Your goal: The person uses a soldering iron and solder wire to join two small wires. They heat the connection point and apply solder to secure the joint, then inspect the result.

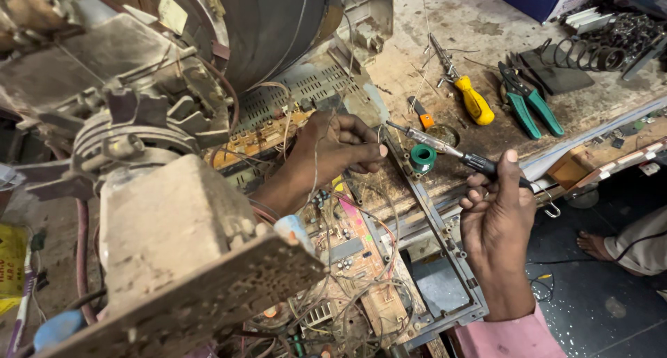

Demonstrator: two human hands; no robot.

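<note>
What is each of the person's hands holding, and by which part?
The right hand grips a soldering iron by its black handle, tip pointing left. The left hand pinches a thin wire between its fingertips; exactly where along the wire cannot be told.

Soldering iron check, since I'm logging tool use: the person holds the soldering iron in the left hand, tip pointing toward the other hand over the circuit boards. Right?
Not quite. The head view shows the soldering iron held in the right hand, not the left. Its tip does point toward the left hand over the circuit boards.

Electronics repair workshop: grimy workbench (pixel 486 25), circuit board (pixel 351 250), pliers (pixel 531 101), screwdriver (pixel 472 97), stripped television chassis (pixel 278 25).
</note>
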